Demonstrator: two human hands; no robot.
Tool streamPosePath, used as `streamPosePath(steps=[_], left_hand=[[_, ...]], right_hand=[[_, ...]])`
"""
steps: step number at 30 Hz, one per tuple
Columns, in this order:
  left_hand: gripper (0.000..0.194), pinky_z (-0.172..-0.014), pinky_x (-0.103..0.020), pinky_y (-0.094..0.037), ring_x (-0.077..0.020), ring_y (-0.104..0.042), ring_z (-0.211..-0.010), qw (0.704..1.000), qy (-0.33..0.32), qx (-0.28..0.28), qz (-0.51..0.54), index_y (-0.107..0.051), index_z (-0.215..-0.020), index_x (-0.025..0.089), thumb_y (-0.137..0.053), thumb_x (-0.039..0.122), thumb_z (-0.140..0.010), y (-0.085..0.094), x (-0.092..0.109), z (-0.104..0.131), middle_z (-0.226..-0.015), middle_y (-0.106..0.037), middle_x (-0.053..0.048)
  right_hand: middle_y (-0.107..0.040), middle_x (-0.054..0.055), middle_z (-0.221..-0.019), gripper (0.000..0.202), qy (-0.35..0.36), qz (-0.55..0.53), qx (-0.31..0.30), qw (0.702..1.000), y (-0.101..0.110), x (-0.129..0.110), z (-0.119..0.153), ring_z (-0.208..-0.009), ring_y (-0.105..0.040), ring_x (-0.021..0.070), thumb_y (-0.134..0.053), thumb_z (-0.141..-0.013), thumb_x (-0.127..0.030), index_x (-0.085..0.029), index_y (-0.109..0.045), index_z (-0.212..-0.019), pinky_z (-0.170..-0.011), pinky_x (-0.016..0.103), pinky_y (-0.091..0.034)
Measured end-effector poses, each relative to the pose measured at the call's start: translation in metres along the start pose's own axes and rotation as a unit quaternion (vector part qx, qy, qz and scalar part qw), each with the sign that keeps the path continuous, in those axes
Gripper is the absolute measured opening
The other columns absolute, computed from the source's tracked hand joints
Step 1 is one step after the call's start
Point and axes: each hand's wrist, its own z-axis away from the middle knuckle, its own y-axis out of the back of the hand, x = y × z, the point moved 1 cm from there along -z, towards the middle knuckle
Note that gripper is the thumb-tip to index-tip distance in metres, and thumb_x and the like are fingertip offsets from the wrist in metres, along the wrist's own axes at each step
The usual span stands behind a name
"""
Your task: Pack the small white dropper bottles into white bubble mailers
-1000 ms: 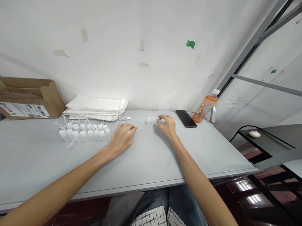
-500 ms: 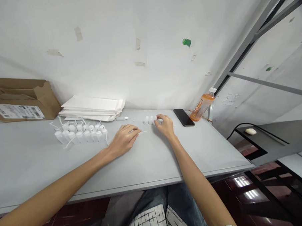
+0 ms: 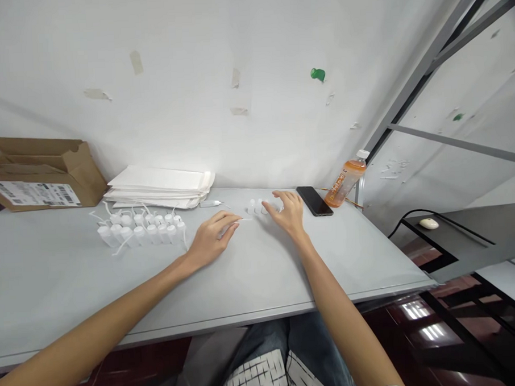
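Observation:
My left hand (image 3: 212,236) is in a pinch, with a thin white stick-like piece (image 3: 246,219) jutting from its fingertips over the table. Just right of it, my right hand (image 3: 287,210) has its thumb and fingers spread apart and holds nothing visible. Several small white plastic pieces like caps or little bottles (image 3: 252,206) stand by the right thumb, some partly hidden by that hand. To the left, rows of small white bottles (image 3: 139,237) stand upright, several with thin bent white tubes. One slim white bottle with a thin tip (image 3: 210,203) lies behind my left hand.
A stack of white envelopes (image 3: 159,186) lies against the wall beside an open cardboard box (image 3: 43,174). At the right back are a black phone (image 3: 315,201) and a bottle of orange drink (image 3: 346,180). The grey table's (image 3: 253,284) front edge runs near my lap.
My right hand has opened and drawn slightly right, away from the small white pieces. My left hand keeps its pinch on the thin white piece.

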Motion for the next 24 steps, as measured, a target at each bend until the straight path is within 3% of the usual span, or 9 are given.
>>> streamPosePath(steps=[4,11,17,21,24], left_hand=[[0.029,-0.058,-0.024,-0.048,-0.0192,-0.067,-0.093,0.995,0.085,-0.017,0.041,-0.075,-0.105,0.022,-0.052,0.039,-0.098,0.000,0.001,-0.002,-0.106,-0.073,-0.005],[0.031,-0.084,-0.032,-0.054,-0.0198,-0.066,-0.093,0.994,0.095,-0.016,0.043,-0.071,-0.113,0.020,-0.060,0.039,-0.090,-0.001,-0.007,-0.003,-0.105,-0.071,-0.006],[0.034,-0.069,-0.030,-0.056,-0.0210,-0.065,-0.092,0.994,0.100,-0.030,0.030,-0.070,-0.115,0.020,-0.059,0.036,-0.087,-0.003,-0.011,-0.001,-0.104,-0.068,-0.007],[0.032,-0.070,-0.030,-0.056,-0.0213,-0.066,-0.095,0.994,0.097,-0.043,0.023,-0.070,-0.114,0.021,-0.057,0.034,-0.088,-0.006,-0.014,0.001,-0.105,-0.068,-0.006],[0.031,-0.070,-0.030,-0.055,-0.0211,-0.065,-0.094,0.995,0.092,-0.048,0.007,-0.070,-0.113,0.022,-0.056,0.032,-0.088,-0.007,-0.015,0.001,-0.105,-0.069,-0.006]], right_hand=[[-0.074,0.009,-0.091,0.030,0.034,-0.055,0.014,0.998,0.011,-0.020,0.006,-0.095,-0.066,0.0244,-0.060,-0.090,-0.049,-0.020,-0.068,-0.088,-0.093,0.040,-0.044],[-0.073,0.004,-0.072,0.027,0.020,-0.161,-0.154,0.975,-0.005,-0.054,0.027,-0.067,-0.065,0.0162,-0.056,-0.092,-0.035,-0.020,-0.068,-0.073,-0.064,0.028,-0.048],[-0.074,0.002,-0.081,0.014,-0.026,-0.228,-0.204,0.952,-0.005,-0.061,0.030,-0.067,-0.067,0.0141,-0.062,-0.085,-0.025,-0.019,-0.072,-0.093,-0.064,0.026,-0.049],[-0.074,0.004,-0.093,0.010,-0.041,-0.275,-0.269,0.922,-0.004,-0.063,0.030,-0.067,-0.066,0.0123,-0.066,-0.082,-0.023,-0.019,-0.073,-0.089,-0.064,0.025,-0.049],[-0.071,0.005,-0.100,0.008,-0.041,-0.273,-0.287,0.917,-0.006,-0.061,0.031,-0.068,-0.065,0.0110,-0.069,-0.080,-0.021,-0.018,-0.074,-0.087,-0.064,0.024,-0.049]])
